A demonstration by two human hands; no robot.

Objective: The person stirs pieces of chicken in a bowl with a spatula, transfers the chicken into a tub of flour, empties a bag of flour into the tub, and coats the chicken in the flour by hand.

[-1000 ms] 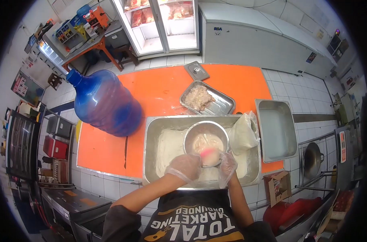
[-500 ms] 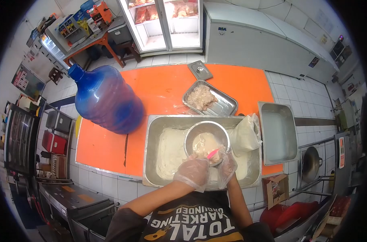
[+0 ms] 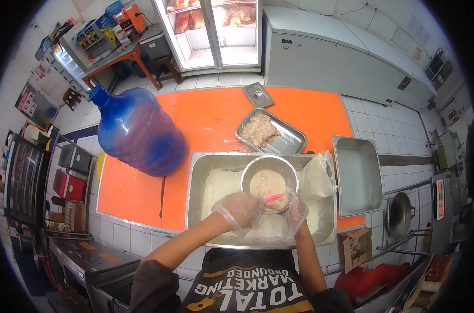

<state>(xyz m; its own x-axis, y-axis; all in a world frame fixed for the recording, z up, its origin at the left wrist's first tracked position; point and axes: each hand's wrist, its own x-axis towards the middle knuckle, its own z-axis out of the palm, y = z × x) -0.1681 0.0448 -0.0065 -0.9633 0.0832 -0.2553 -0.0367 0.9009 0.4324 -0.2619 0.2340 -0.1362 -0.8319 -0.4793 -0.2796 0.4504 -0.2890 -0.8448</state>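
Note:
Both hands wear clear plastic gloves over a large metal tub (image 3: 196,219) with white powder (image 3: 218,189). A round steel bowl (image 3: 247,172) of pale liquid (image 3: 266,182) stands in the tub. My left hand (image 3: 240,209), at the bowl's lower left, is closed on a pink utensil (image 3: 273,198) that reaches over the near side of the bowl. At the lower right rim is my right hand (image 3: 296,211), its fingers curled; the glove and pale food (image 3: 279,203) beside it hide what they hold. A bag of white powder (image 3: 317,177) leans at the tub's right.
A blue water jug (image 3: 140,133) lies at the left of the orange table (image 3: 205,112). Behind the tub are a tray (image 3: 294,140) of raw-looking meat (image 3: 260,130) and a metal lid (image 3: 257,95). A deep metal pan (image 3: 359,177) stands at the right.
The pink utensil has turned and now lies lower and flatter at the bowl's near side. My left hand moved down, then back up and left. Pale food shows by my right hand.

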